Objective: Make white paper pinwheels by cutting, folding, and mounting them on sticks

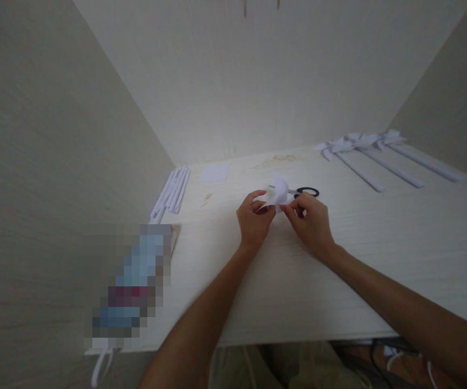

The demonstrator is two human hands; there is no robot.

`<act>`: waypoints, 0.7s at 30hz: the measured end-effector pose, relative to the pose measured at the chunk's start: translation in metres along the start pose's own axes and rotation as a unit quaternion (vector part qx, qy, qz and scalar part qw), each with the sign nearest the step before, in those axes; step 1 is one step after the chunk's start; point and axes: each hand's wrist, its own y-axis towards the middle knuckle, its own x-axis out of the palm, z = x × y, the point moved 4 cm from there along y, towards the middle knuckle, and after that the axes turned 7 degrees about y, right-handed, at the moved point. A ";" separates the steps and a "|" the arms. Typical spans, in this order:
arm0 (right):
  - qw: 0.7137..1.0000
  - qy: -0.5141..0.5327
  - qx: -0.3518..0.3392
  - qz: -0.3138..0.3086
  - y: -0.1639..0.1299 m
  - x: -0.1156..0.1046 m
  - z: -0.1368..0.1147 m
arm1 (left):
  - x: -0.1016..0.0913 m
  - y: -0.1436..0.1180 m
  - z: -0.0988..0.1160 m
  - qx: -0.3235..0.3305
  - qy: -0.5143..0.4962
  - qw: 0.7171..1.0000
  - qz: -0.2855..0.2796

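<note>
Blurred patch point(130, 286): pixelated thing at the bench's left edge, well left of the scissors and nearer the person; what it is cannot be told.
Rolls point(171, 192): bundle of white paper rolls lying side by side by the left wall, far left of the scissors.
Sheet point(214, 172): small flat white paper, left of the scissors and a little farther back.
Left hand point(253, 216): fingers curled, thumb and fingertips pinched on the left side of the folded paper, just in front of the scissors.
Folded paper point(277, 195): white folded piece with pointed flaps, held between both hands above the bench, partly hiding the scissors' blades.
Scissors point(306, 191): black handles, flat on the bench point(379, 259), just behind the hands.
Right hand point(310, 219): fingers bent, fingertips gripping the paper's right side, just in front of the scissors' handles.
Pinwheels point(363, 143): three white paper ones on long sticks, far right of the scissors, at the back.
</note>
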 end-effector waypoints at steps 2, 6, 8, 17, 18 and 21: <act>0.999 -0.023 -0.026 0.010 0.000 -0.002 -0.002 | 0.000 0.000 0.000 -0.002 0.002 1.000 0.000; 0.996 -0.063 -0.060 0.018 0.000 -0.003 -0.003 | 0.000 -0.001 0.001 -0.006 0.003 1.000 -0.001; 0.995 -0.073 -0.062 0.011 0.000 -0.003 -0.003 | 0.000 -0.001 0.001 -0.006 0.004 1.000 0.000; 0.992 -0.120 -0.048 -0.010 0.000 0.000 0.001 | 0.000 0.000 -0.002 0.010 0.032 0.999 0.006; 0.994 -0.099 -0.046 -0.006 -0.001 0.000 0.002 | 0.000 0.000 -0.002 0.005 0.035 0.999 0.011; 0.998 -0.029 -0.058 0.006 -0.001 -0.002 0.000 | 0.000 0.000 0.000 -0.006 0.042 0.999 0.022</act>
